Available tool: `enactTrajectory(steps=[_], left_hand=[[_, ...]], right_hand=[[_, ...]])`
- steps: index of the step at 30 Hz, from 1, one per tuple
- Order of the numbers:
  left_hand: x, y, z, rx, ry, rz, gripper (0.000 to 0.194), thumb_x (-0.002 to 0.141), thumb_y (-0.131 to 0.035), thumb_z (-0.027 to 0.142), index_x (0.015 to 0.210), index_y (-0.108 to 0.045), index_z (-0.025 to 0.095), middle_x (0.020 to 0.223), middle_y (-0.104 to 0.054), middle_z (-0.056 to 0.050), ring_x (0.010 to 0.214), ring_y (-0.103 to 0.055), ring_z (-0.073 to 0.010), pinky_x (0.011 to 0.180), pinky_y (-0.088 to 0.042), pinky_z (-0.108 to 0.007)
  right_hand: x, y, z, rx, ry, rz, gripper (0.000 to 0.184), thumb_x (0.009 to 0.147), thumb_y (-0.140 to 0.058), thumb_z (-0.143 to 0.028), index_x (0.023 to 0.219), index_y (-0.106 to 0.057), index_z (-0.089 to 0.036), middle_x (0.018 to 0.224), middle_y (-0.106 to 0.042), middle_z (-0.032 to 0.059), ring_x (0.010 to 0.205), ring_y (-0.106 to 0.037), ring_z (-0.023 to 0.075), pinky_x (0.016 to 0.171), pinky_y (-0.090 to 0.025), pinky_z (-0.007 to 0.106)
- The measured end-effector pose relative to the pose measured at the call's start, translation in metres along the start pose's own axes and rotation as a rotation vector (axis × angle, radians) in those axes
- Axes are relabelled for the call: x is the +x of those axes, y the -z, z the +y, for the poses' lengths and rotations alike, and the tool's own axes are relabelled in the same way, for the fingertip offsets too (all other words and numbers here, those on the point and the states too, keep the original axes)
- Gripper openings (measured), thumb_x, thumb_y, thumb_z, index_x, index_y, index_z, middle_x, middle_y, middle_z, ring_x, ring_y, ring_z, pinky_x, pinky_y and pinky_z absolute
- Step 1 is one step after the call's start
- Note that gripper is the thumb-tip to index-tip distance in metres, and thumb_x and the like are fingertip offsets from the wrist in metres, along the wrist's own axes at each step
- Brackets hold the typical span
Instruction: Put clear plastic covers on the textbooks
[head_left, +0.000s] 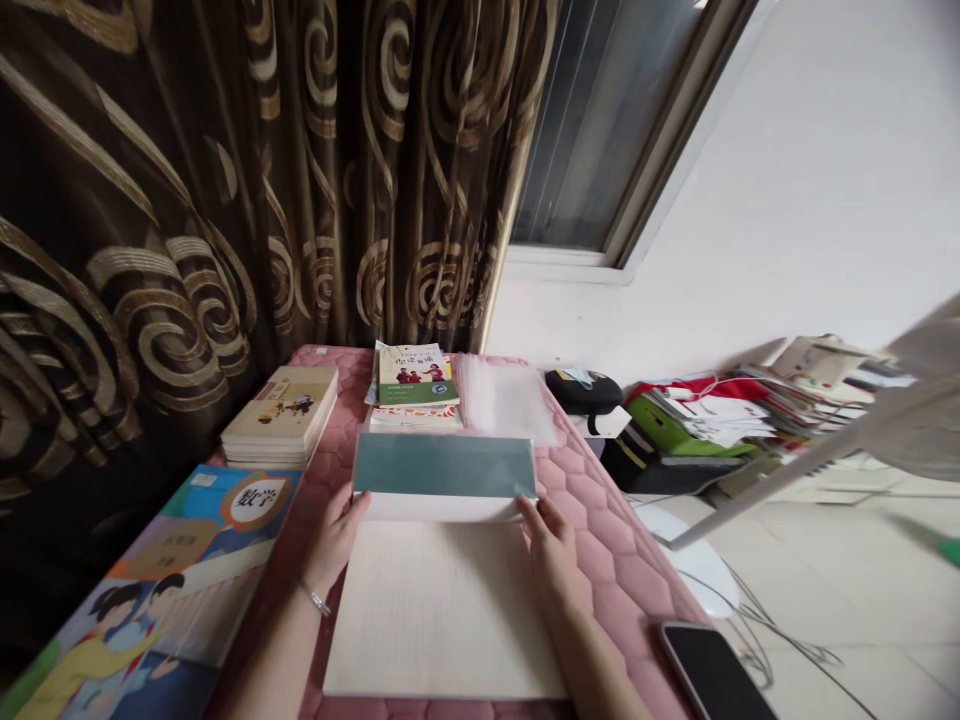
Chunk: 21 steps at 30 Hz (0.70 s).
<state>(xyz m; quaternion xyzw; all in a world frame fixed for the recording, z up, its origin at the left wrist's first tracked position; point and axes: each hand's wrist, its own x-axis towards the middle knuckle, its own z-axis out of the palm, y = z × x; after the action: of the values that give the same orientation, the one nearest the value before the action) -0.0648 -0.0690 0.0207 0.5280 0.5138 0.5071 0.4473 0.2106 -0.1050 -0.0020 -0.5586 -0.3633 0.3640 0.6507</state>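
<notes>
An open book (442, 610) lies in front of me with a pale page facing up. Across its far end is a teal panel (442, 465) with a white strip along its near edge, its surface slightly shiny. My left hand (341, 530) pinches the left end of that strip between thumb and fingers. At the right end, my right hand (551, 535) grips it the same way. A mathematics textbook (180, 580) with a colourful cover is left of my left forearm. Beyond the teal panel lie a small stack of booklets (416, 380) and clear plastic book covers (506, 400).
A pink quilted surface (592, 520) carries everything. A stack of beige books (289, 410) stands at the back left by a dark patterned curtain (315, 180). A phone (716, 670) rests at the near right edge. Beyond are a white fan (810, 460), cables and piled papers (712, 415).
</notes>
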Motion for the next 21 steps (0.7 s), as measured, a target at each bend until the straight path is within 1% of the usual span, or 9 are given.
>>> enactTrajectory(steps=[4, 11, 15, 21], left_hand=[[0.0001, 0.0001, -0.0007, 0.000, -0.003, 0.013, 0.050, 0.071, -0.062, 0.053, 0.102, -0.066, 0.014, 0.105, -0.070, -0.011, 0.104, -0.061, -0.0272, 0.092, -0.045, -0.036], [-0.0014, 0.0001, 0.0036, 0.006, -0.007, -0.004, 0.042, 0.073, -0.060, 0.046, 0.102, -0.067, 0.016, 0.103, -0.071, -0.008, 0.100, -0.062, -0.0257, 0.091, -0.046, -0.036], [-0.0014, -0.0012, 0.0051, -0.012, -0.023, -0.024, 0.042, 0.074, -0.060, 0.047, 0.102, -0.067, 0.016, 0.103, -0.071, -0.008, 0.100, -0.062, -0.0256, 0.090, -0.047, -0.035], [-0.0014, -0.0008, 0.0020, 0.011, -0.035, -0.006, 0.043, 0.075, -0.060, 0.047, 0.102, -0.066, 0.015, 0.103, -0.071, -0.008, 0.100, -0.062, -0.0252, 0.092, -0.046, -0.035]], right_hand=[[-0.0002, -0.0009, -0.0004, 0.019, -0.003, 0.001, 0.049, 0.067, -0.066, -0.059, 0.093, -0.068, -0.017, 0.071, -0.067, 0.0022, 0.073, -0.060, 0.0216, 0.061, -0.045, 0.028], [-0.0002, -0.0020, -0.0015, 0.012, -0.023, -0.001, 0.046, 0.068, -0.065, -0.059, 0.091, -0.068, -0.020, 0.077, -0.068, 0.0024, 0.074, -0.060, 0.0222, 0.060, -0.046, 0.028], [-0.0001, -0.0009, -0.0016, 0.003, -0.014, 0.003, 0.047, 0.069, -0.065, -0.059, 0.091, -0.068, -0.019, 0.076, -0.068, 0.0025, 0.073, -0.060, 0.0219, 0.060, -0.046, 0.028], [-0.0008, 0.0007, -0.0012, -0.008, -0.019, -0.001, 0.047, 0.069, -0.066, -0.058, 0.094, -0.068, -0.019, 0.079, -0.068, 0.0024, 0.075, -0.060, 0.0219, 0.062, -0.046, 0.028]])
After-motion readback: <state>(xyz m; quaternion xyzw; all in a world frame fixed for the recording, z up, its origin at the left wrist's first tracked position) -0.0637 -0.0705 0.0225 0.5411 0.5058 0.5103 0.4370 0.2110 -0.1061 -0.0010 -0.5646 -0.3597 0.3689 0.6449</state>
